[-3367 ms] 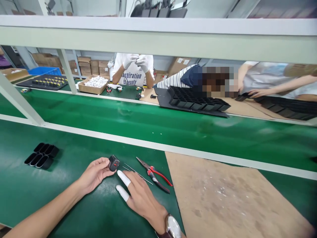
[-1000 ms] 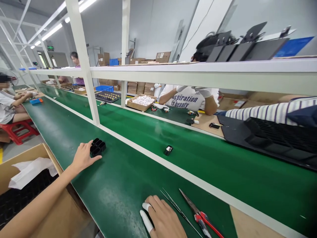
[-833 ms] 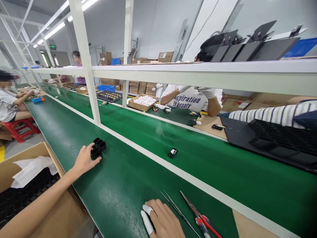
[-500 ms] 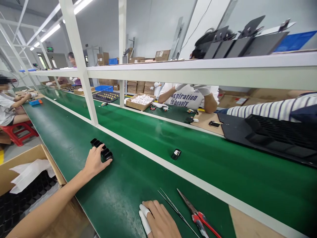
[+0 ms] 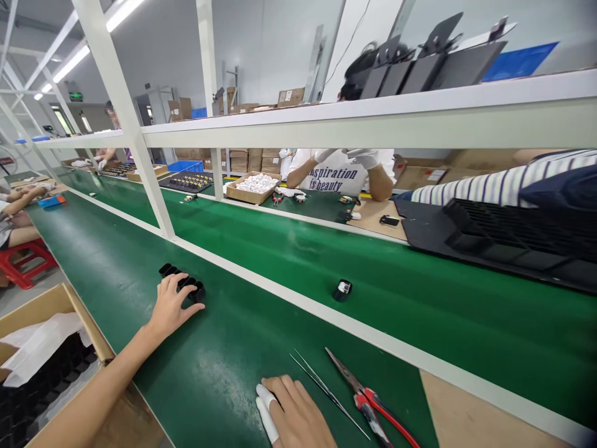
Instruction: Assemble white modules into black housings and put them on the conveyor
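Stretching past the open brown cardboard box, your left arm ends in your left hand, thumb and fingers spread wide about the black oval plastic shells on the dark green table; if they touch, I cannot tell; your white-finger-capped right hand rests palm down, fingers loosely bent, its underside hidden; just beside lie silver metal tweezers; beyond, on the bright green belt, is one black shell with white inside; then come metal pliers with red-and-black handles.

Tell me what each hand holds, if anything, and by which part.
The left hand curves around black cases; whether it grips one cannot be told. The right hand, palm down, holds nothing visible.
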A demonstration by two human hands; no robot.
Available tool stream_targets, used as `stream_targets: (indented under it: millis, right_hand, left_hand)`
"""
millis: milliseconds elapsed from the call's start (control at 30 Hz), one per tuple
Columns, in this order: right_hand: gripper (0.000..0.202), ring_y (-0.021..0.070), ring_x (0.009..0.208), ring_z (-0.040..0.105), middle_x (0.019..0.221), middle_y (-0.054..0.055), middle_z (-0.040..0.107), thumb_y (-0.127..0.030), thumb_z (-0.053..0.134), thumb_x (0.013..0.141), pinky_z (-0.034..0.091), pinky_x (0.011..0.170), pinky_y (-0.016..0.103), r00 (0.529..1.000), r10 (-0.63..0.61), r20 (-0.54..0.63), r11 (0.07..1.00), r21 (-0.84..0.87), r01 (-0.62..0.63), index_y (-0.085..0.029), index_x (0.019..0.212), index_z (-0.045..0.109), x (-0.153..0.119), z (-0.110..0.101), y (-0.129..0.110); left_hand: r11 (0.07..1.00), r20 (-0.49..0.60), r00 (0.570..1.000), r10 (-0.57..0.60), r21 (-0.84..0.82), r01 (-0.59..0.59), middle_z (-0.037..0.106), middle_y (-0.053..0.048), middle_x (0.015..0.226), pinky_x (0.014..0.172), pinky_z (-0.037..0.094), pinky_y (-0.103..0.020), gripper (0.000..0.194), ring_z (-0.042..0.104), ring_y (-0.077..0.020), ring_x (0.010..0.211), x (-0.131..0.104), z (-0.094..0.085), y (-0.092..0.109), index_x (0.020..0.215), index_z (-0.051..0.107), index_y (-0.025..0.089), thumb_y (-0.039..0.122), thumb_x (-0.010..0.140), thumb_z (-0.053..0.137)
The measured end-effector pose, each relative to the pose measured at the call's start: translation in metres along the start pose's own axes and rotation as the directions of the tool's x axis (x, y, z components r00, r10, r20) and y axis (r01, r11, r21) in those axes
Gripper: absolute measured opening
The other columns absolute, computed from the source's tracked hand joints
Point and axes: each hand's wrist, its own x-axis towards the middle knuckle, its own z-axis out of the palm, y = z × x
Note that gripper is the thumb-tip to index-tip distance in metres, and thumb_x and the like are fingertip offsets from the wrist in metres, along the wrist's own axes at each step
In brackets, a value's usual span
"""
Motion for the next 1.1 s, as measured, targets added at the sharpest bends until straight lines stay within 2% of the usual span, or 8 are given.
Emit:
stream_targets:
  millis: [67, 167, 333, 533, 667, 833, 967, 1100]
  right_hand:
    - [0.044, 0.0260, 0.093, 0.060, 0.110, 0.007, 0.070, 0.001, 0.054, 0.057, 0.051, 0.077, 0.039, 1.000, -0.003, -0.011, 1.000, 0.006, 0.003, -0.023, 0.094, 0.062, 0.000, 0.000, -0.001]
    - [0.045, 0.0271, 0.097, 0.059, 0.113, 0.008, 0.069, 0.003, 0.053, 0.059, 0.052, 0.084, 0.042, 1.000, 0.010, 0.004, 1.000, -0.006, -0.010, -0.022, 0.096, 0.062, 0.002, -0.003, -0.005]
    - [0.041, 0.0279, 0.103, 0.058, 0.116, 0.010, 0.066, 0.007, 0.052, 0.070, 0.053, 0.088, 0.044, 0.998, 0.026, 0.060, 1.000, -0.007, -0.026, -0.020, 0.099, 0.062, 0.007, -0.013, -0.012]
    - [0.034, 0.0304, 0.115, 0.057, 0.124, 0.013, 0.065, 0.002, 0.054, 0.086, 0.053, 0.095, 0.046, 0.998, 0.025, 0.049, 0.998, 0.060, -0.028, -0.016, 0.113, 0.063, 0.005, -0.015, -0.014]
    - [0.028, 0.0295, 0.113, 0.059, 0.122, 0.014, 0.067, -0.001, 0.056, 0.092, 0.054, 0.093, 0.045, 0.998, 0.033, 0.059, 0.996, 0.077, -0.037, -0.015, 0.115, 0.064, 0.005, -0.016, -0.015]
    - [0.026, 0.0279, 0.116, 0.060, 0.123, 0.012, 0.069, -0.005, 0.055, 0.096, 0.054, 0.097, 0.045, 0.997, 0.055, 0.060, 0.993, 0.105, -0.061, -0.015, 0.118, 0.064, 0.004, -0.022, -0.016]
    - [0.026, 0.0266, 0.116, 0.062, 0.124, 0.012, 0.071, -0.007, 0.050, 0.096, 0.057, 0.094, 0.042, 0.997, 0.046, 0.060, 0.983, 0.177, -0.056, -0.019, 0.114, 0.065, -0.003, -0.018, -0.008]
    - [0.024, 0.0177, 0.094, 0.070, 0.104, 0.006, 0.075, -0.016, 0.044, 0.105, 0.058, 0.086, 0.028, 0.976, 0.217, -0.028, 0.947, 0.251, -0.203, -0.024, 0.115, 0.064, -0.008, 0.015, -0.003]
  left_hand:
    - [0.996, -0.005, 0.997, 0.079, -0.037, -0.079, 0.060, -0.018, 0.139, 0.103, 0.047, -0.061, 0.011, 0.051, -0.0443, 0.134, 0.004, -0.002, 0.006, 0.098, 0.074, 0.021, 0.031, 0.095, 0.077]
    - [0.957, -0.001, 0.989, 0.145, -0.256, -0.140, 0.059, -0.017, 0.142, 0.108, 0.048, -0.057, 0.011, 0.054, -0.0385, 0.137, 0.013, 0.001, 0.032, 0.090, 0.068, 0.020, 0.024, 0.100, 0.071]
    - [0.720, 0.209, 0.921, 0.329, -0.687, -0.101, 0.059, -0.014, 0.143, 0.105, 0.056, -0.039, 0.011, 0.066, -0.0256, 0.125, 0.025, 0.018, 0.101, 0.100, 0.062, 0.021, 0.028, 0.101, 0.070]
    - [0.605, 0.298, 0.854, 0.425, -0.796, -0.023, 0.053, -0.016, 0.147, 0.111, 0.054, -0.046, 0.062, 0.061, -0.0312, 0.133, 0.037, 0.052, 0.141, 0.146, 0.049, 0.026, 0.039, 0.094, 0.080]
    - [0.516, 0.315, 0.889, 0.333, -0.850, 0.108, 0.055, -0.016, 0.144, 0.108, 0.053, -0.050, 0.098, 0.063, -0.0325, 0.124, 0.033, 0.064, 0.139, 0.156, 0.040, 0.028, 0.046, 0.076, 0.094]
    - [0.327, 0.425, 0.904, 0.033, -0.860, 0.393, 0.069, -0.011, 0.114, 0.096, 0.053, -0.039, 0.030, 0.066, -0.0242, 0.104, 0.030, 0.065, 0.137, 0.121, 0.067, 0.020, 0.045, 0.105, 0.062]
    - [0.256, 0.491, 0.867, -0.091, -0.830, 0.496, 0.068, -0.006, 0.097, 0.083, 0.051, -0.033, 0.030, 0.063, -0.0191, 0.085, 0.032, 0.067, 0.140, 0.096, 0.067, 0.019, 0.036, 0.110, 0.045]
    - [0.255, 0.494, 0.863, -0.105, -0.825, 0.504, 0.058, 0.000, 0.078, 0.073, 0.045, -0.029, 0.022, 0.055, -0.0166, 0.072, 0.031, 0.069, 0.141, 0.084, 0.060, 0.020, 0.021, 0.102, 0.047]
